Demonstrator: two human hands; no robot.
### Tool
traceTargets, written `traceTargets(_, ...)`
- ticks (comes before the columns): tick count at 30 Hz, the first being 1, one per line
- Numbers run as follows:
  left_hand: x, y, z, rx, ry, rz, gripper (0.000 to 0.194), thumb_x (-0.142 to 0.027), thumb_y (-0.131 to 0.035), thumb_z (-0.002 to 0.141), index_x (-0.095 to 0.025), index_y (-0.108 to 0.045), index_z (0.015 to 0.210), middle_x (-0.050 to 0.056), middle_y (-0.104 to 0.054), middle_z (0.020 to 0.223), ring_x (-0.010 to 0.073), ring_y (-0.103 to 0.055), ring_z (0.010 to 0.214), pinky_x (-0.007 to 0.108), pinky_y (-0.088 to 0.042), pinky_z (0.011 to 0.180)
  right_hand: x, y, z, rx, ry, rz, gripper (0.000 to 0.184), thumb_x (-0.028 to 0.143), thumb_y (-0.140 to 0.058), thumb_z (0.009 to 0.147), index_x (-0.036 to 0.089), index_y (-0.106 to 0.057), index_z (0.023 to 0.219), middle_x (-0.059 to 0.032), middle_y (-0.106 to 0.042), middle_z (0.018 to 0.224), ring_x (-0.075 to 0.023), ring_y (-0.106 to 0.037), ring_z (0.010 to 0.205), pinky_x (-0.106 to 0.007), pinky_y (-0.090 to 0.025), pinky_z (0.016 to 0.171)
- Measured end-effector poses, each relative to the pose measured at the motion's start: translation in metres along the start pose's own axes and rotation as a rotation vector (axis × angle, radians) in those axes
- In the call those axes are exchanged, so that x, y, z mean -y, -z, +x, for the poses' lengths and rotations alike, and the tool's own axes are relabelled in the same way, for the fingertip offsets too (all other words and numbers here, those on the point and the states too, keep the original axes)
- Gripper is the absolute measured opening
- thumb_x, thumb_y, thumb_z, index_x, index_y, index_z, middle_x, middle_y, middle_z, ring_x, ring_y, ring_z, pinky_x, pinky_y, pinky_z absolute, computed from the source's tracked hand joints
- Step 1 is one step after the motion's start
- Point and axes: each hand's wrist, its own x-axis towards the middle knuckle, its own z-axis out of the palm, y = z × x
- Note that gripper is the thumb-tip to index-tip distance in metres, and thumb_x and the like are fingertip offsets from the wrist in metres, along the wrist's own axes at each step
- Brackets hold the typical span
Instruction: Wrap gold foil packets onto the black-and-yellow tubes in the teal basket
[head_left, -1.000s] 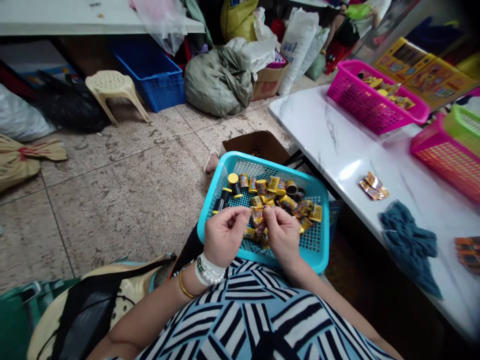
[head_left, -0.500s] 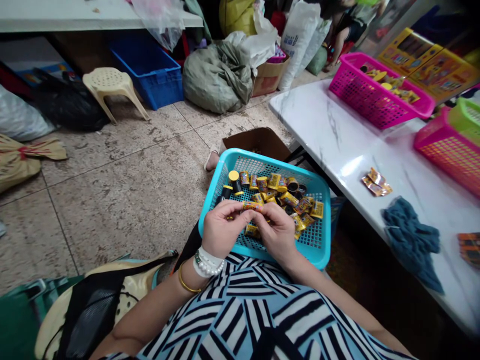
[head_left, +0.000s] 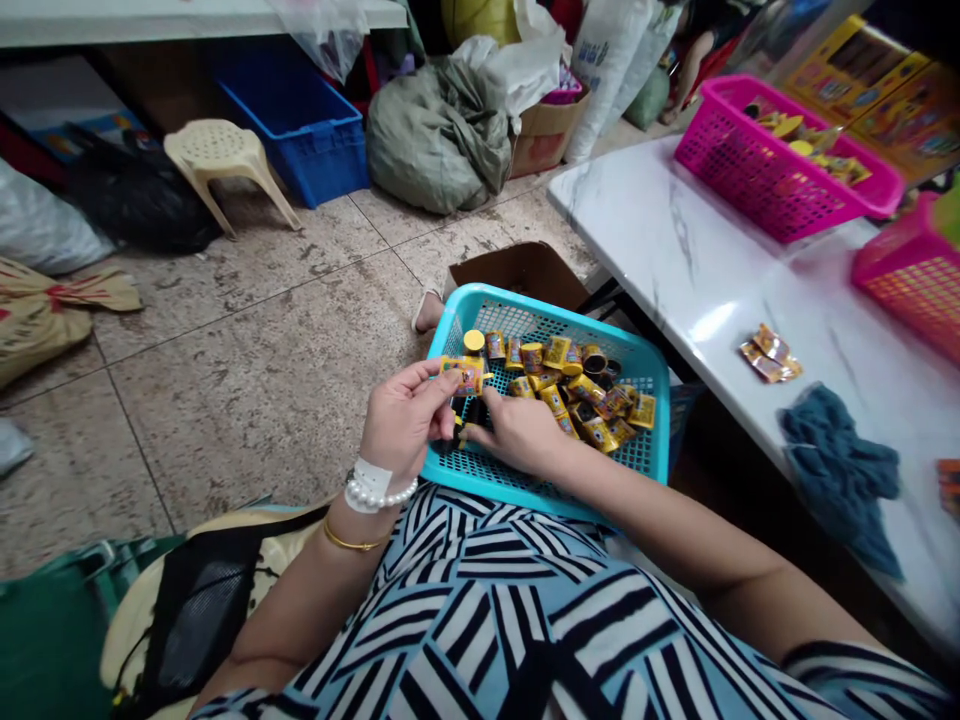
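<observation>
My left hand (head_left: 401, 415) is closed, pinching a yellow printed wrapper sleeve (head_left: 463, 376) over the left part of the turquoise basket (head_left: 658, 440). My right hand (head_left: 525, 430) reaches down into the basket with thumb and index finger on either side of a small black tub (head_left: 472, 412), seemingly gripping it; its other fingers are hidden. Beyond the sleeve stands another tub with a yellow lid (head_left: 473, 342). Several yellow wrapped tubs (head_left: 589, 388) lie heaped in the basket's middle and right. The basket rests on my lap.
On the marble-patterned table (head_left: 660, 240) at right are a pink basket (head_left: 772, 180), small wrapped packets (head_left: 770, 354) and a blue cloth (head_left: 840, 470). An open cardboard box (head_left: 525, 270) stands beyond my basket. A plastic stool (head_left: 217, 150) and blue crate (head_left: 315, 150) are farther left.
My hands were together on the yellow sleeve. My left hand has moved left and up with it, while my right hand has let go and reached down to the black tub.
</observation>
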Motion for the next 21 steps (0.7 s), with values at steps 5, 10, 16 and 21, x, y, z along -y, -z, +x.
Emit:
traceTargets(5,0.005,-0.003,0.001,0.046,0.097,-0.082,0.034,-0.031,-0.089,0.056,-0.009,-0.071,0.075,-0.001,-0.061,0.058,0.0012,-0.043,0.038,0.012,-0.026,0.035,-0.002,-0.011,0.01,-0.079,0.033,0.17,0.035,0.032,-0.055,0.087,0.017,-0.059,0.118,-0.0114,-0.071,0.103,-0.024,-0.067,0.086,-0.033,-0.05,0.075)
traceTargets(10,0.009,-0.008,-0.001,0.064,0.149,-0.207,0.033,-0.028,-0.089,0.058,-0.009,-0.069,0.076,0.0,-0.063,0.063,-0.0006,-0.039,0.039,0.012,-0.025,0.035,-0.035,0.012,-0.007,-0.366,0.096,0.789,0.039,0.022,-0.061,0.079,0.022,-0.068,0.118,-0.0043,-0.064,0.097,-0.0181,-0.06,0.089,-0.034,-0.051,0.085)
traceTargets(16,0.015,-0.016,-0.005,0.052,0.197,-0.238,0.035,-0.023,-0.089,0.057,-0.011,-0.065,0.08,0.0,-0.066,0.069,-0.0003,-0.04,0.04,0.012,-0.025,0.035,-0.043,0.032,-0.042,-0.342,0.115,1.454,0.056,0.028,-0.076,0.077,0.033,-0.062,0.13,-0.0009,-0.067,0.106,-0.0156,-0.065,0.092,-0.033,-0.056,0.083)
traceTargets(21,0.016,-0.018,-0.005,0.06,0.224,-0.255,0.037,-0.023,-0.089,0.057,-0.012,-0.063,0.081,-0.001,-0.065,0.07,-0.0004,-0.039,0.04,0.012,-0.024,0.035,-0.033,0.032,-0.044,-0.351,0.043,1.388,0.025,0.028,-0.079,0.076,0.022,-0.073,0.1,-0.0027,-0.073,0.091,-0.0146,-0.067,0.076,-0.031,-0.058,0.072)
